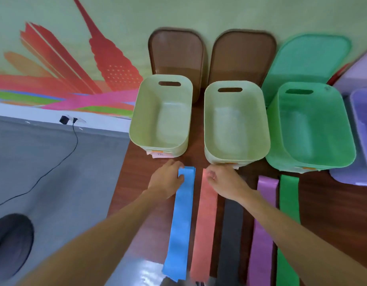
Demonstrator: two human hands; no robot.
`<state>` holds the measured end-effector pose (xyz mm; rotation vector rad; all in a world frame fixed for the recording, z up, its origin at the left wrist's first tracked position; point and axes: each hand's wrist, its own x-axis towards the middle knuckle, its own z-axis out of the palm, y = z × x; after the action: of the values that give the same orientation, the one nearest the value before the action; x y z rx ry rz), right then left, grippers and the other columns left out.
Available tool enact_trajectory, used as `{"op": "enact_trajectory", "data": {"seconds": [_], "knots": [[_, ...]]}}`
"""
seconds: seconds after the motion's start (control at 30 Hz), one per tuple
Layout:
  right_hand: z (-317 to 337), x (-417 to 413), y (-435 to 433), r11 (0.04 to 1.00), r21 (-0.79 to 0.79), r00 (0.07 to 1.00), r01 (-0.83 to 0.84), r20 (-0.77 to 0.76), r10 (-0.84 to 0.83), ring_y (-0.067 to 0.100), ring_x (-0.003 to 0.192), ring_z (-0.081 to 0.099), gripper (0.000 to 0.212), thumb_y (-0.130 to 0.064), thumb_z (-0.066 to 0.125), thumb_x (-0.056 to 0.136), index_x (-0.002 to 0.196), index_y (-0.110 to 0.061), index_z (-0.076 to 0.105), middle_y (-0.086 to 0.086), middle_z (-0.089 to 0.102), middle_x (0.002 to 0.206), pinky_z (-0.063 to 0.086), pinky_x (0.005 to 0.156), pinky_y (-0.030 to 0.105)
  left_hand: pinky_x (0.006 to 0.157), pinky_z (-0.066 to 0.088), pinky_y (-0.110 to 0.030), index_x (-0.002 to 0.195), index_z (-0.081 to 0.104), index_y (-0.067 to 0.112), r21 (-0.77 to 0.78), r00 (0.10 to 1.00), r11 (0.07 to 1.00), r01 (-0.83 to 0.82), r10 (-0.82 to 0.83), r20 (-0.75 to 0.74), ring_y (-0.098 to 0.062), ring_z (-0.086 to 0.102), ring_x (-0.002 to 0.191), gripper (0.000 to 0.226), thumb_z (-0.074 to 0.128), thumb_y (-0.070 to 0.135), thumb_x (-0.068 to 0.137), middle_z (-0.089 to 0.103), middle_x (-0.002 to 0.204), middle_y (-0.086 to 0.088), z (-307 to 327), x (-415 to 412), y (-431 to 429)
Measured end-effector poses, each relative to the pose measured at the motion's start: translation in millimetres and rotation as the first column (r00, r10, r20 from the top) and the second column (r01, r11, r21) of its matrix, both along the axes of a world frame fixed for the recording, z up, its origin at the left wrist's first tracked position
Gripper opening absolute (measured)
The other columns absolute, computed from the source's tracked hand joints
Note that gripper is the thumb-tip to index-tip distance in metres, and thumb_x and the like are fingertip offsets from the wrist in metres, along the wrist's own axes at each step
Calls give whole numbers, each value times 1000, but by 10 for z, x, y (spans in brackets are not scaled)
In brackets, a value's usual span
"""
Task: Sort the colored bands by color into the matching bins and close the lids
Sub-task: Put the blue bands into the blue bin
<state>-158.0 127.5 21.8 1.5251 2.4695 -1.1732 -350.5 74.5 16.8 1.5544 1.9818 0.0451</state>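
In the head view, your left hand point(166, 180) is on the far end of the blue band point(180, 223). Its grip is narrow, with thumb and fingers pinched on that end. Your right hand point(226, 180) is at the far end of the salmon band point(205, 223). Its fingers are curled onto the band's top edge, so that grip is also narrow and appears to hold the band, though blur softens the fingertips.

Both bands lie flat and lengthwise on the brown bench point(137, 182), just beside each other. To their right, in order, lie the black band point(230, 234), the purple band point(263, 234) and the green band point(287, 199), all parallel. Your right forearm crosses over the black and purple ones.

Beyond the bands stand four open bins in a row:
- the left pale green bin point(149, 112), straight ahead of your left hand
- the second pale green bin point(211, 124), just beyond your right hand
- the green bin point(285, 129)
- the purple bin point(360, 112), cut off by the right edge

Behind the bins, leaning on the wall, are two brown lids point(176, 52), the green lid point(308, 56) and the purple lid point(356, 75).

To the left of the bench, a black cable point(75, 139) trails over the grey floor.
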Motion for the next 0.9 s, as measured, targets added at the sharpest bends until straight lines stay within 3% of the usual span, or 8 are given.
{"op": "enact_trajectory", "data": {"seconds": [0.17, 0.47, 0.67, 0.9], "knots": [[-196, -98, -92, 995, -94, 1000, 25, -10, -26, 19, 98, 65, 25, -19, 56, 90, 113, -16, 64, 1, 70, 104, 52, 86, 36, 83, 47, -39, 125, 53, 23, 33, 999, 999, -8, 9, -37, -27, 55, 107, 35, 54, 24, 90, 48, 124, -3, -253, 36, 15], [-287, -70, -136, 995, -69, 998, 65, -5, -66, 21, 103, 64, 29, -13, 53, 88, 115, -15, 63, 3, 68, 115, 51, 88, 37, 70, 45, -33, 102, 67, 19, 197, 997, 977, -82, 83, 1, -21, 57, 91, 16, 62, 24, 88, 55, 108, 1, -323, 27, 28], [-308, -280, -101, 997, 42, 997, 66, -31, -65, 22, 98, 63, 27, -16, 51, 94, 119, -13, 60, 5, 65, 106, 51, 84, 40, 71, 49, -32, 88, 65, 14, 256, 984, 961, -101, 59, 170, -18, 61, 80, 6, 68, 16, 83, 63, 91, 1, -280, -96, -103], [-442, -570, -132, 987, 152, 996, 49, 71, -60, 27, 107, 60, 38, -27, 45, 99, 134, -13, 52, 6, 49, 126, 52, 86, 39, 76, 51, -27, 88, 65, 20, 117, 916, 968, -223, 167, 364, -14, 59, 78, 6, 66, 15, 86, 66, 87, 2, -62, -306, -148]]}}
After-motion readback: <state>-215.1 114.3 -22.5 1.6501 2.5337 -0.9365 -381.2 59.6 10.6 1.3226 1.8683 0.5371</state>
